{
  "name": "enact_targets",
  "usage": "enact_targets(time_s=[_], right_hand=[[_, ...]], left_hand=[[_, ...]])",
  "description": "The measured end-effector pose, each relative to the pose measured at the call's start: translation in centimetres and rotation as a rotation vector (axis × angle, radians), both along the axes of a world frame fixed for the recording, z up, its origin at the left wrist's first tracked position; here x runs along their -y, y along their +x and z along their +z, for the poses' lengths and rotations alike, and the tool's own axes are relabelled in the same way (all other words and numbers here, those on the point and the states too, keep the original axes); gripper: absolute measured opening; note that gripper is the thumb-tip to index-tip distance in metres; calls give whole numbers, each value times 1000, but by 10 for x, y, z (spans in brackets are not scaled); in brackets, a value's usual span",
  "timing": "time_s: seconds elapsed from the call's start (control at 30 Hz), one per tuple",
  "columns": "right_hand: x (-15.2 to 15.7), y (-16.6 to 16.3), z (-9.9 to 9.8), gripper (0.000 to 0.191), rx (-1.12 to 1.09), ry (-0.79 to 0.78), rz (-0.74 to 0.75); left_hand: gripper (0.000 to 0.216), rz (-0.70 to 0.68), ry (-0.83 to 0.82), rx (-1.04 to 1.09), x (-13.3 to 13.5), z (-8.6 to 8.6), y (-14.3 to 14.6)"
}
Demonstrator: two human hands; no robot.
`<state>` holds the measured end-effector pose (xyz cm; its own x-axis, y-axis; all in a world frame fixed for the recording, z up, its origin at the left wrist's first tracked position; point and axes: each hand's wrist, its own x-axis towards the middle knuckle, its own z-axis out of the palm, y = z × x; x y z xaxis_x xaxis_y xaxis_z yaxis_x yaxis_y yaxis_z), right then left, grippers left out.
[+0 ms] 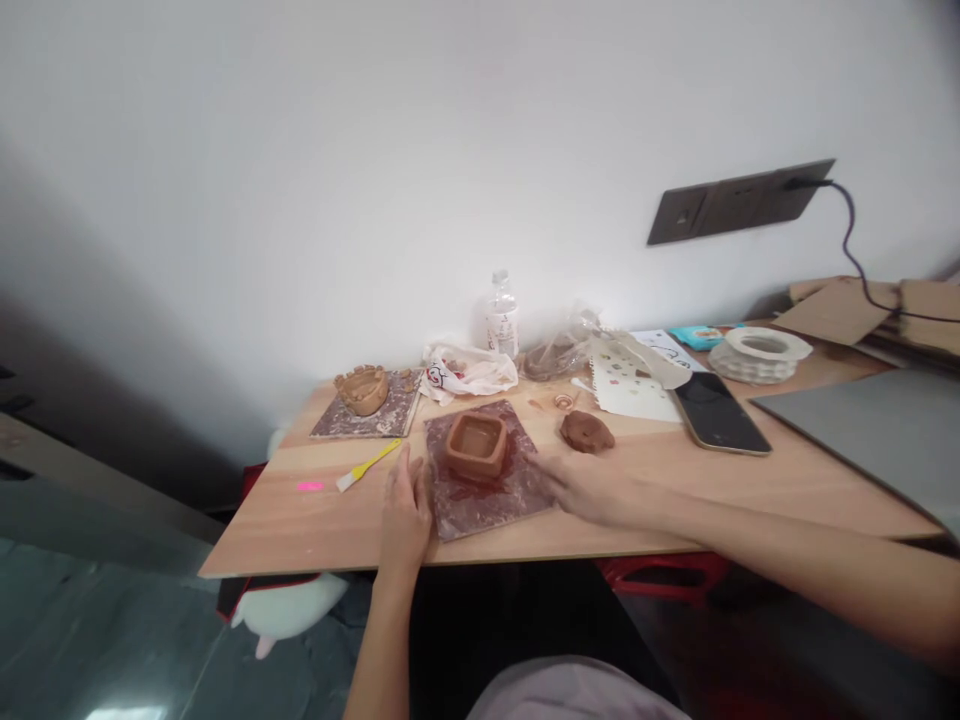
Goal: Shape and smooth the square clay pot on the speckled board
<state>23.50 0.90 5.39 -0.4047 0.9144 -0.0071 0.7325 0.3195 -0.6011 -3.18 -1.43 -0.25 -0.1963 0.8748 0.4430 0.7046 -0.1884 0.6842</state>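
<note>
A square brown clay pot [476, 444] sits on a mottled dark tile [480, 495] near the table's front edge. My left hand [405, 510] lies flat with fingers stretched out against the tile's left edge. My right hand [589, 485] rests open on the tile's right edge, fingers pointing at the pot. Neither hand holds anything. A lump of brown clay [586, 431] lies just beyond my right hand.
A second tile with a crown-shaped clay piece [362, 389] stands at the back left. A yellow-handled tool [367, 465], a pink bit [309, 486], a plastic bag [469, 372], a bottle [501, 315], a phone [720, 412], papers [630, 385], a white ring stack [759, 354] and a laptop [877, 430] share the wooden table [712, 500].
</note>
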Motion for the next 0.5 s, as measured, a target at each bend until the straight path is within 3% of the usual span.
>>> enact_targets(time_s=[0.13, 0.2, 0.33, 0.5], right_hand=[[-24, -3, 4, 28, -496, -609, -135], [-29, -11, 2, 26, -647, -780, -171], [-27, -26, -2, 22, -701, -870, -163], [-2, -38, 4, 12, -700, -918, -126]], left_hand=[[48, -13, 7, -28, -1, -3, -2], [47, 0, 12, -45, -1, -5, -3], [46, 14, 12, -53, -2, -9, -5], [47, 0, -12, -36, -2, -10, -5]])
